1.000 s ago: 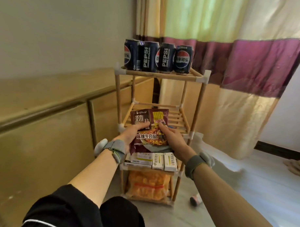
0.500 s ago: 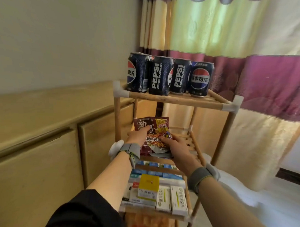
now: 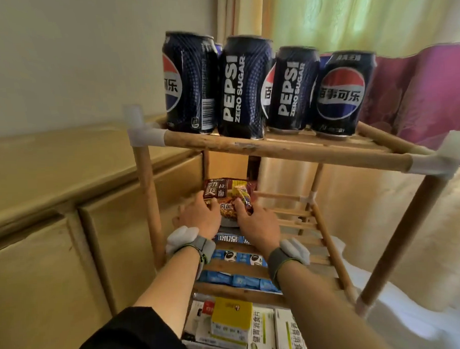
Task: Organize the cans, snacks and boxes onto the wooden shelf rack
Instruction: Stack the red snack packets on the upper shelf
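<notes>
Maroon noodle packet [image 3: 228, 194] pinched between left hand [image 3: 199, 217] and right hand [image 3: 256, 223], seemingly over slats.

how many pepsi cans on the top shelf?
4 clearly, in a front row along the top shelf: far-left can, second can, third can, far-right can. Slivers behind the gaps suggest more cans, mostly hidden.

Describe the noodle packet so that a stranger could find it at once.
Start at the wooden shelf rack with Pepsi cans on top. On the slatted tier just below, both hands hold the noodle packet. It is the only dark red bag; neighbouring packs are blue.
</notes>
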